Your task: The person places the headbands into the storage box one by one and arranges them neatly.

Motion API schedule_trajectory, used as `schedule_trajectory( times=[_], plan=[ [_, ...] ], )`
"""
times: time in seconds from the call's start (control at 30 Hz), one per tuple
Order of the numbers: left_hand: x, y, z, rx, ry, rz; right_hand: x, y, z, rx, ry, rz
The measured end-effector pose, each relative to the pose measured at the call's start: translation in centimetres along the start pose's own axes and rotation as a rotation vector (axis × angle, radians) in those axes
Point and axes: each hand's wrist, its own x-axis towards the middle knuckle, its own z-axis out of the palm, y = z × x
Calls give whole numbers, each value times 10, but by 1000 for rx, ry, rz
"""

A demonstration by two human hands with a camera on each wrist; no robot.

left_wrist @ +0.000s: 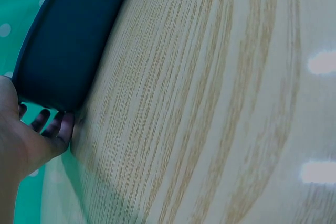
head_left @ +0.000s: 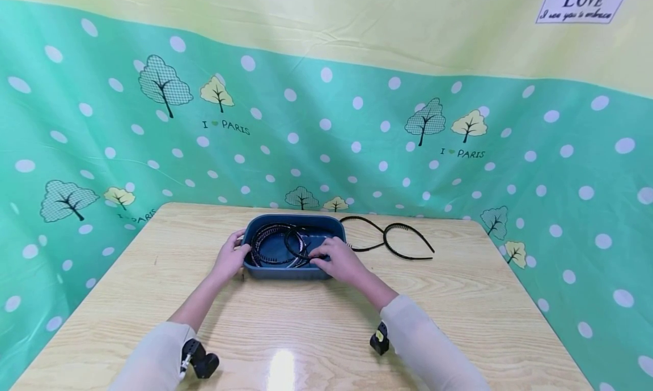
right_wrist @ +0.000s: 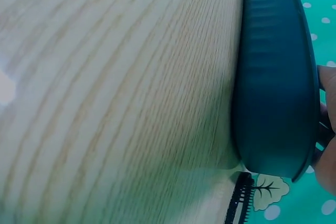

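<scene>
A dark blue plastic bin point(head_left: 288, 274) sits near the table's back edge with several toothed headbands point(head_left: 261, 230) lying in a tangle inside. My left hand point(head_left: 229, 259) grips the bin's left end, thumb over the rim and fingers against the outer wall point(left_wrist: 58, 77). Reaching over the front rim, my right hand point(head_left: 340, 260) pinches a black headband point(head_left: 285, 245) that lies on top of the others. The right fingertips are partly hidden by the bin wall point(right_wrist: 273, 82) in the right wrist view.
To the right of the bin, two black toothed headbands lie on the wooden table point(head_left: 285, 323): one headband point(head_left: 364, 220) close to the bin, another headband point(head_left: 408, 257) overlapping it farther right. A green dotted curtain point(head_left: 326, 153) hangs behind the table.
</scene>
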Motion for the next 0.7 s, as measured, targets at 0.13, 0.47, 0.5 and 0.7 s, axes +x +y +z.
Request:
schedule_trajectory(
  times=[0.13, 0.47, 0.5, 0.7],
  plan=[
    [0, 1, 0, 3, -1, -3, 1, 0, -1, -4, -22, 11],
    [0, 2, 0, 1, -11, -18, 3, 3, -2, 8, -63, 11],
    [0, 2, 0, 4, -14, -16, 3, 3, -3, 10, -69, 12],
    [1, 1, 0, -2, -7, -17, 3, 4, -2, 16, -85, 7]
  ],
)
